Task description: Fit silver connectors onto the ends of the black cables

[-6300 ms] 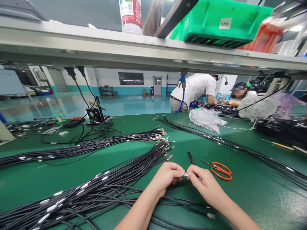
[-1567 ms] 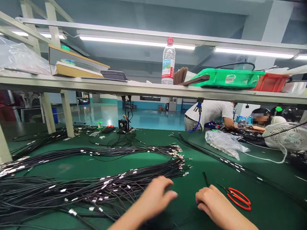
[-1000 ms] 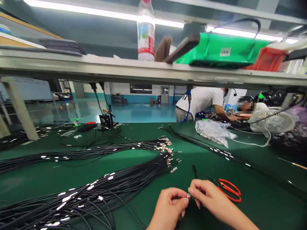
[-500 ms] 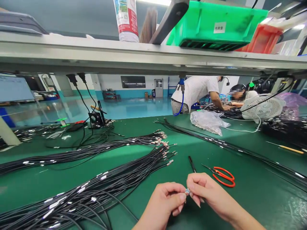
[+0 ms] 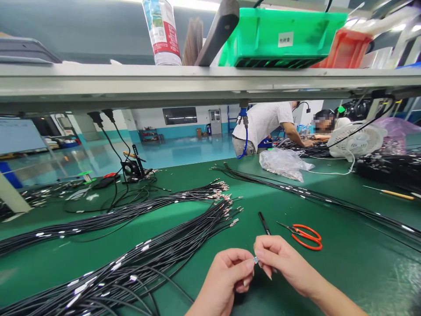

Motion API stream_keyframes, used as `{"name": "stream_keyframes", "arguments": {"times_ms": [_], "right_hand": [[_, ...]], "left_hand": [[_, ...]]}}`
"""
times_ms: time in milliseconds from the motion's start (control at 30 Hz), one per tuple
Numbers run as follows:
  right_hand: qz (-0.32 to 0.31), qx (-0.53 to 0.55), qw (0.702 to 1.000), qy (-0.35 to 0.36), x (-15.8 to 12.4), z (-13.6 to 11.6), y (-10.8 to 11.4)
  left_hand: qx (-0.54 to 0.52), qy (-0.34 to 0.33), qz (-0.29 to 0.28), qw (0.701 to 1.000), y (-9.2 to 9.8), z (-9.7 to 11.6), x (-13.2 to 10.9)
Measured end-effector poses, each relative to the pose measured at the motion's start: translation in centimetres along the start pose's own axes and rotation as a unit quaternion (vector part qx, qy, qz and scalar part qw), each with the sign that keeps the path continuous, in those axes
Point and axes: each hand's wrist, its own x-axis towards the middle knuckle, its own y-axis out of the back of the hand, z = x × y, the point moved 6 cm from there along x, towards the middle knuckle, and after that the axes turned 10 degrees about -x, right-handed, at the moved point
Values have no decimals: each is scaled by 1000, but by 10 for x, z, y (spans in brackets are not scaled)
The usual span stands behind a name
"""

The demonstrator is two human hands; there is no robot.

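Observation:
Between my fingertips is a small shiny metal piece [image 5: 255, 260], mostly covered, so its exact kind is unclear. My left hand [image 5: 226, 274] pinches it from the left, thumb against forefinger. From the right, my right hand [image 5: 284, 259] pinches the same piece. Just beyond the right hand lies a black pen-like tool [image 5: 263, 223], its near end hidden behind the fingers. Red-handled scissors [image 5: 306, 237] rest to the right of it. Left of my hands spreads a bundle of black cables [image 5: 184, 235] with metal terminals at its ends.
Another cable bundle [image 5: 131, 210] lies behind the first, and a third [image 5: 312, 192] runs to the right. A plastic bag [image 5: 284, 163] and a white fan [image 5: 357, 139] stand farther back. Overhead, a shelf [image 5: 197, 83] carries a green bin [image 5: 283, 39]. A co-worker [image 5: 263, 125] bends over cables beyond.
The camera view has tilted slightly, so the shelf sits lower. Both hands keep their pinch, and the small metal piece appears turned a little between the fingertips.

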Motion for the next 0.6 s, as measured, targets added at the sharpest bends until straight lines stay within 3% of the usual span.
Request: {"name": "stream_keyframes", "arguments": {"times_ms": [600], "right_hand": [[-9,37,999,8,0,4,-3]], "left_hand": [[-34,5,7,999,2,-1,-1]]}}
